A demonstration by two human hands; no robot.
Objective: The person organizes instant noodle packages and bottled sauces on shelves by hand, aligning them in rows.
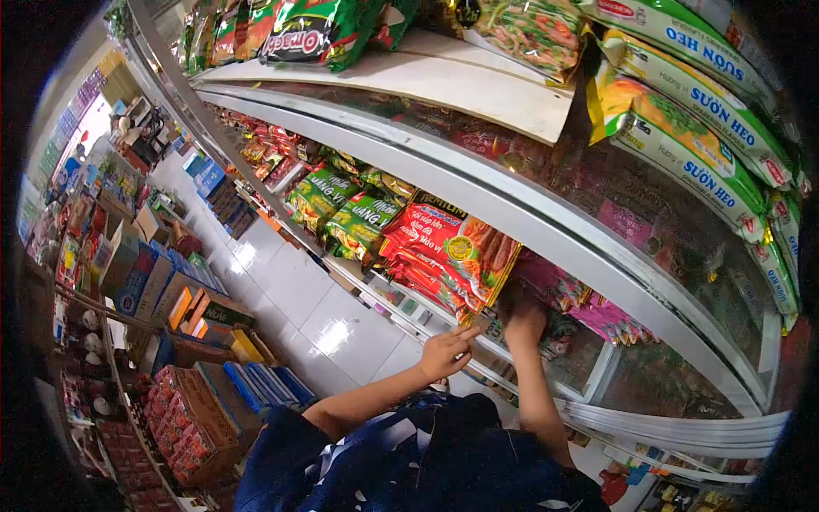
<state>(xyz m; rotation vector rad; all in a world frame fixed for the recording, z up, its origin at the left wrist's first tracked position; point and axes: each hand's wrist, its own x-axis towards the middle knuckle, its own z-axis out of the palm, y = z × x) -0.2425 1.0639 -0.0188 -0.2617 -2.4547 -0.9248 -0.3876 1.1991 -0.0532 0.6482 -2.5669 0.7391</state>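
My right hand (524, 322) reaches into the lower shelf of the display case, beside a stack of red noodle packets (452, 247). Its fingers are lost in the shadow under the upper shelf. Pink packets (597, 311) lie just to the right of it. Nearer the shelf's front edge is my left hand (446, 352), with fingers stretched toward the lower corner of the red stack and nothing seen in them. Green noodle packets (363, 224) stand left of the red ones.
Above runs a metal-edged shelf (409, 154) with green noodle packets (299, 38) and white-green packets (682, 162). Across the tiled aisle (299, 294) stand cardboard boxes (200, 418) and blue boxes (264, 384). Below right, more goods show under the case.
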